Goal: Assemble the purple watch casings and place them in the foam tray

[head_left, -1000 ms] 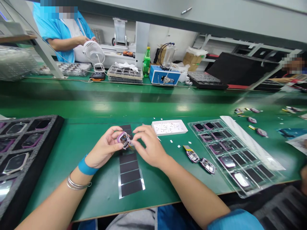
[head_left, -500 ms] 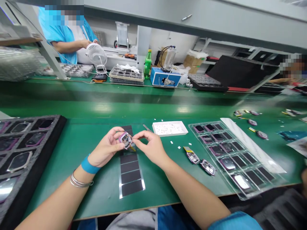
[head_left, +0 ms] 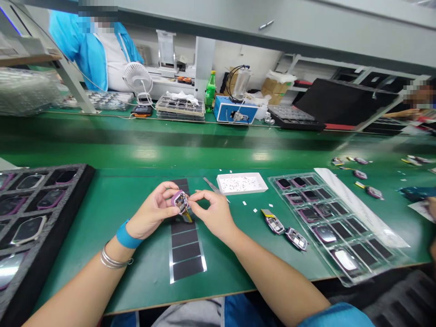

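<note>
My left hand [head_left: 155, 210] grips an opened smartwatch body [head_left: 179, 202] with a purple rim, its inner parts facing up. A yellow-edged battery [head_left: 187, 216] hangs from its lower side. My right hand [head_left: 213, 211] meets the right edge of the watch with thumb and forefinger pinched; whatever lies between those fingertips is too small to make out. Beneath both hands lies a strip of black adhesive sheets [head_left: 185, 252] on clear backing. Tweezers [head_left: 211, 184] rest just beyond my right hand, beside a white box [head_left: 242, 190] of tiny parts.
Two opened watch bodies [head_left: 295, 238] lie right of my hand. Further right is a clear plastic tray [head_left: 342, 222] with watches; a black foam tray [head_left: 73, 204] stands left. Across the bench are a fan [head_left: 136, 76], a green bottle [head_left: 210, 93] and a co-worker in blue [head_left: 73, 41].
The watch body has turned slightly in my left hand, and its battery hangs lower and shows more. My right fingers stay at its edge. The co-worker's hands have dropped behind the fan.
</note>
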`<state>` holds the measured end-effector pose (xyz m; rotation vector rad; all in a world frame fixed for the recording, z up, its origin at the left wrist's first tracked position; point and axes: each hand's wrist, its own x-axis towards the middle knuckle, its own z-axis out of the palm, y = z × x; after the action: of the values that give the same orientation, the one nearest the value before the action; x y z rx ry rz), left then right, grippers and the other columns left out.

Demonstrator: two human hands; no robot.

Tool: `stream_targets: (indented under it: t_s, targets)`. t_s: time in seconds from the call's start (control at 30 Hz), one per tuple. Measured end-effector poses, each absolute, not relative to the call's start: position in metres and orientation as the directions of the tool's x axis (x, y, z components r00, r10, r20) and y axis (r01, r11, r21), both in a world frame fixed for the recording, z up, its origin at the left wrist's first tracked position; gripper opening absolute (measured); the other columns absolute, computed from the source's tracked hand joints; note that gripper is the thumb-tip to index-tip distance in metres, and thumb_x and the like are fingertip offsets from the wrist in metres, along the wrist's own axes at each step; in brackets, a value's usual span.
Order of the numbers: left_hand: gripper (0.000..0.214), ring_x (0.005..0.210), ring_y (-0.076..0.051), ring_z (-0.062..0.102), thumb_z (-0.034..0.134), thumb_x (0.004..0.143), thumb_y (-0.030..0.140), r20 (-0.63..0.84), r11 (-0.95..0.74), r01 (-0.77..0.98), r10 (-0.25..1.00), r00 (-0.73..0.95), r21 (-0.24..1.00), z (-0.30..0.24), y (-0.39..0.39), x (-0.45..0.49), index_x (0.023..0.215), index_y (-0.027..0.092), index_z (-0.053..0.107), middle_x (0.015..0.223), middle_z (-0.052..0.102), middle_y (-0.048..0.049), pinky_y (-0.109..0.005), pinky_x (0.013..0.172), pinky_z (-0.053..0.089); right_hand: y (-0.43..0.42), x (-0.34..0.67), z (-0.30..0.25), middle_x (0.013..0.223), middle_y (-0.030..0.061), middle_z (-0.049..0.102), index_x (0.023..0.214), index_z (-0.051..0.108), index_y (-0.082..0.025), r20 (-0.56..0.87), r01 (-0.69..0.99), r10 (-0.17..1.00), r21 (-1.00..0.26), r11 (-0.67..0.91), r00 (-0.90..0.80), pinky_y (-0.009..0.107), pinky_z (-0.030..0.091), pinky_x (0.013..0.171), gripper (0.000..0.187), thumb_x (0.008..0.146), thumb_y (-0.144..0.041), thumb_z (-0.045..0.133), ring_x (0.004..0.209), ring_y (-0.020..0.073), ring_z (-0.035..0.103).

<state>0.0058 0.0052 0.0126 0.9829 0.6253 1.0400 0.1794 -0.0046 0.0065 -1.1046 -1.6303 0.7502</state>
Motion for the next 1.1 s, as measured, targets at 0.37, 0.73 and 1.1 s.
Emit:
stream_targets:
  t_s: [0.37,0.73,1.1]
  targets:
    - [0.046,0.073,-0.012,0.062,0.078,0.063,0.011,-0.06,0.207,-0.369,0.926,0.372,0.906,0.003,0.008,0.007,0.1,0.019,0.052,0.088,0.064,-0.0022,-0.022,0.067,0.052,-0.003,0.177,-0.003,0.073,0.0001,0.068,0.073,0.059,-0.02,0.631,0.616,0.722,-0.457,0.642,-0.285,0.041,0.04,0.098,0.014,0.082,-0.012,0.054,0.069,0.0147,0.062]
    - [0.046,0.068,-0.01,0.06,0.083,0.057,0.018,-0.074,0.348,-0.434,0.842,0.535,0.831,-0.006,0.007,0.008,0.098,0.017,0.063,0.082,0.064,-0.0021,-0.018,0.063,0.05,-0.012,0.173,0.014,0.088,0.0021,0.07,0.077,0.064,-0.023,0.687,0.319,0.705,-0.638,0.701,-0.175,0.043,0.04,0.098,0.008,0.081,-0.017,0.06,0.089,0.0167,0.063]
    - [0.046,0.063,-0.012,0.063,0.086,0.049,0.017,-0.096,0.384,-0.422,0.822,0.561,0.821,-0.021,0.015,0.012,0.088,0.014,0.062,0.076,0.065,-0.0018,-0.021,0.06,0.051,-0.005,0.179,0.001,0.082,0.0008,0.07,0.081,0.064,-0.024,0.72,0.392,0.65,-0.54,0.745,-0.244,0.044,0.045,0.093,0.009,0.08,-0.016,0.061,0.083,0.0185,0.065]
